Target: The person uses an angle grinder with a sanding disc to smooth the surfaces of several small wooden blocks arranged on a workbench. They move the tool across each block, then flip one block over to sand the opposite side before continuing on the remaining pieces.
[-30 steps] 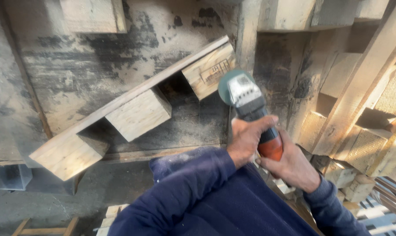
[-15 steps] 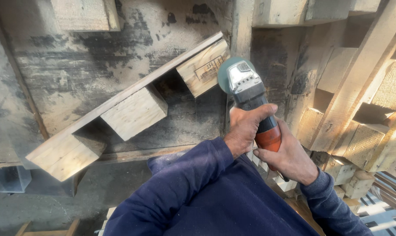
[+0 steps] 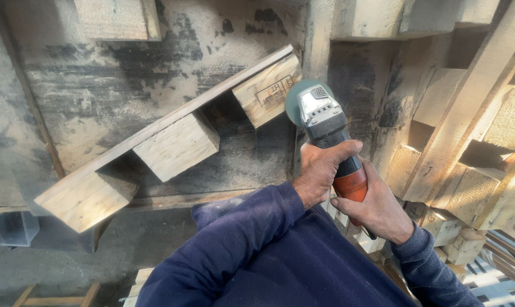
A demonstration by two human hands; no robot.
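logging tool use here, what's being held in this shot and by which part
An angle grinder, held with both hands on its body: the left hand wraps the dark barrel behind the head, the right hand holds the orange rear handle. Its disc sits beside a wooden block.

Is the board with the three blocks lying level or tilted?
Tilted: the board slopes up from lower left to the angle grinder at upper right.

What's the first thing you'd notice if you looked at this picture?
Probably the angle grinder in the middle, with its grey head and orange handle, held in both hands: the left hand wraps the body and the right hand holds the orange end. Its disc sits right beside the end wooden block of a slanting pallet piece that has three pale blocks.
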